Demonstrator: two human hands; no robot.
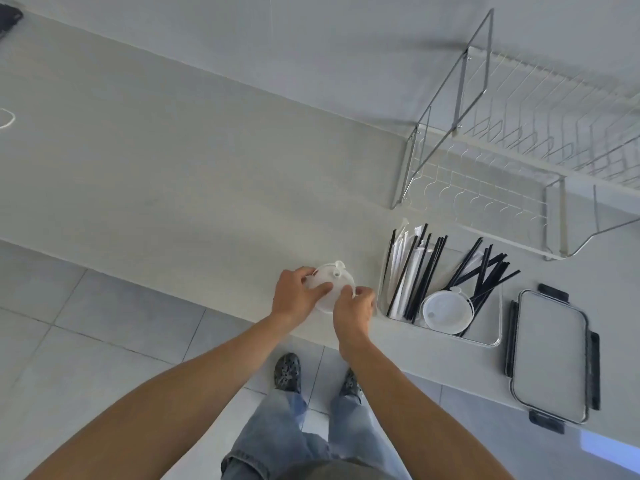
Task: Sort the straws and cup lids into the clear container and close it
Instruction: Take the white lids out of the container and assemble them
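A translucent white cup lid (pixel 335 276) sits at the counter's front edge. My left hand (pixel 298 297) grips its left rim, thumb laid over the top. My right hand (pixel 354 311) pinches its right rim. Just to the right stands the clear container (pixel 491 336), open. Inside it lie several black straws (pixel 424 271), several paper-wrapped white straws (pixel 401 268) and another cup lid (pixel 446 311). The container's own lid (pixel 550 358), clear with black clips, lies flat on the counter further right.
A wire dish rack (pixel 485 174) stands behind the container against the wall. The pale counter (pixel 173 168) stretches far to the left. My feet and a tiled floor (pixel 86 323) show below the counter edge. A dark object (pixel 8 19) sits top left.
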